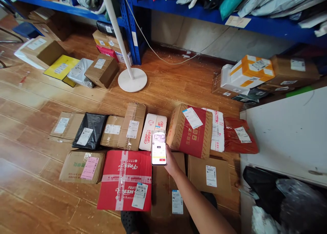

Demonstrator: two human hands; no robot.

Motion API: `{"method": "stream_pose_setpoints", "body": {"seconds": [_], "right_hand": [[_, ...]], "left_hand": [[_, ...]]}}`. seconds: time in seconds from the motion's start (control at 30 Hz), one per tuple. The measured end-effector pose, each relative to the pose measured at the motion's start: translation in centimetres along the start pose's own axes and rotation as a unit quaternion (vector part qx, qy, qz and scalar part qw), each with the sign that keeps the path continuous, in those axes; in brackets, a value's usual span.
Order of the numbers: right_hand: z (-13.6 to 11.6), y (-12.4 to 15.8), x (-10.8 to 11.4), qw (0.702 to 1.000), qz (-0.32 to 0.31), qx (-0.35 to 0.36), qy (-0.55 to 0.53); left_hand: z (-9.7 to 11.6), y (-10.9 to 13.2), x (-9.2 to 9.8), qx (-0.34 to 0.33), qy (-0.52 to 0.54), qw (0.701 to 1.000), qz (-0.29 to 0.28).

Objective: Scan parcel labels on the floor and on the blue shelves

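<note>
head cam, standing height, looks fwd + steeply down at floor (30, 200); parcels mid-range, shelving (194, 12) along top edge.

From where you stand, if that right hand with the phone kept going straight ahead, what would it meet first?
Probably the white parcel with red print, lying just beyond the phone that the right hand holds above the parcels. Depth is hard to judge.

One hand (171, 163) is holding one phone (158, 148) at the middle, about eleven parcels are lying on the floor around it, one white fan stand (132, 79) is standing at 12 o'clock, and two blue shelves are showing at the top.
</note>
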State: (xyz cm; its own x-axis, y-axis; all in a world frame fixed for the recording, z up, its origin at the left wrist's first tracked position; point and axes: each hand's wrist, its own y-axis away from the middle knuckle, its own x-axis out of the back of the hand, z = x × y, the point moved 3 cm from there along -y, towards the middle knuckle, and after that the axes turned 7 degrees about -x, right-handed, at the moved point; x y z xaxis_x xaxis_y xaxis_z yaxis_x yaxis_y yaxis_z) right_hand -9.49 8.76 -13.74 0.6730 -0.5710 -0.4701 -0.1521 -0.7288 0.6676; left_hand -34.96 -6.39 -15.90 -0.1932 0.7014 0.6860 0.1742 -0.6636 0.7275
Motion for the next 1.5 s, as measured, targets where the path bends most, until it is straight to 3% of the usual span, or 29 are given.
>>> {"method": "stream_pose_setpoints", "body": {"seconds": [0.07, 0.13, 0.37, 0.5, 0.67, 0.9, 1.03, 1.27, 1.4, 1.5], "right_hand": [[-0.4, 0.7, -1.0, 1.0, -0.026, -0.01, -0.007], [-0.7, 1.6, -1.9, 0.998, -0.06, -0.021, -0.015], [-2.0, 5.8, -3.8, 0.984, -0.167, -0.056, -0.028], [-2.2, 7.1, -4.2, 0.98, -0.194, -0.052, -0.012], [-2.1, 7.7, -4.7, 0.979, -0.196, -0.045, 0.018], [-1.5, 8.6, -6.0, 0.98, -0.191, -0.04, 0.036], [-0.7, 9.4, -6.7, 0.981, -0.183, -0.054, 0.024], [0.9, 10.5, -8.7, 0.974, -0.198, -0.099, -0.043], [2.9, 9.5, -9.2, 0.976, -0.173, -0.105, -0.086], [5.1, 6.9, -9.4, 0.98, -0.138, -0.099, -0.102]], "left_hand": [[1.0, -2.6, -0.3, -0.02, 0.04, 0.999, 0.018], [0.9, -3.6, -0.6, -0.036, 0.074, 0.996, 0.029], [-1.6, -3.8, -1.0, -0.077, 0.243, 0.964, 0.072], [-2.1, -4.4, -0.9, -0.076, 0.248, 0.963, 0.07], [-1.5, -3.6, -1.3, -0.117, 0.209, 0.969, 0.063], [-1.3, -3.3, -0.5, -0.151, 0.22, 0.955, 0.13], [-1.0, -3.8, 0.3, -0.144, 0.193, 0.965, 0.105], [0.5, -2.1, 1.4, -0.171, 0.119, 0.975, 0.075], [0.2, -2.1, 2.9, -0.166, 0.108, 0.978, 0.064], [-0.1, -3.0, 4.0, -0.156, 0.097, 0.982, 0.043]]}}
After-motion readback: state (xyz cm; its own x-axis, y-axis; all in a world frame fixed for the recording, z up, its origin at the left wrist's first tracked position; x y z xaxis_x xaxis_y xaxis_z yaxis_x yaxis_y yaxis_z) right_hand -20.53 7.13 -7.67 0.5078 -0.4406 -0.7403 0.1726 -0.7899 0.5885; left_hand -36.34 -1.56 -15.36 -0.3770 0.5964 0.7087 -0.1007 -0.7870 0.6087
